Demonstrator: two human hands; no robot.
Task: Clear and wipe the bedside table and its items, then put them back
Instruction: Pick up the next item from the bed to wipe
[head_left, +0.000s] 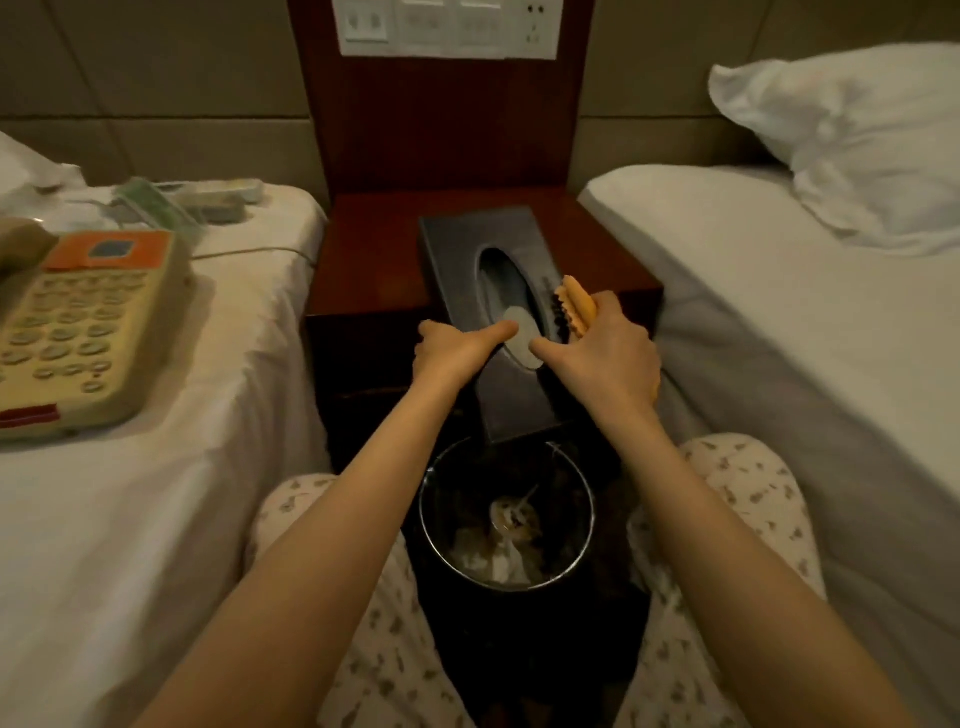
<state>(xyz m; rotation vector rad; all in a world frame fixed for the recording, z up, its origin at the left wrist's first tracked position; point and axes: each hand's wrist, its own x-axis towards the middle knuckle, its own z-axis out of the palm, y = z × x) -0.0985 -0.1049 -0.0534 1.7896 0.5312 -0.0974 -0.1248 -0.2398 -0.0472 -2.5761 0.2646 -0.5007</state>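
L hand (452, 353) gripped the left side of the box (467, 244), thumb laid across its top, fingers wrapped round the edge. R hand (608, 358) held the right side, thumb on top by the oval slot, w/ a bunched orange cloth (576, 304) pinched btwn fingers & box. Box was dark & tilted, far end over the table (374, 249), near end sticking out past the table's front edge, right above the bin (423, 519). White tissue (519, 332) showed in the slot, just by both thumbs. Bin stood on the floor btwn the person's knees, crumpled rubbish inside, close to the table front. Phone (88, 322) lay on the left bed (156, 519), cord trailing toward the table; a remote (228, 195) & a green packet (150, 200) sat farther back on the same bed. Right bed (779, 312) had a pillow (857, 140) at its head. Switch panel (447, 26) was on the wall above the table.
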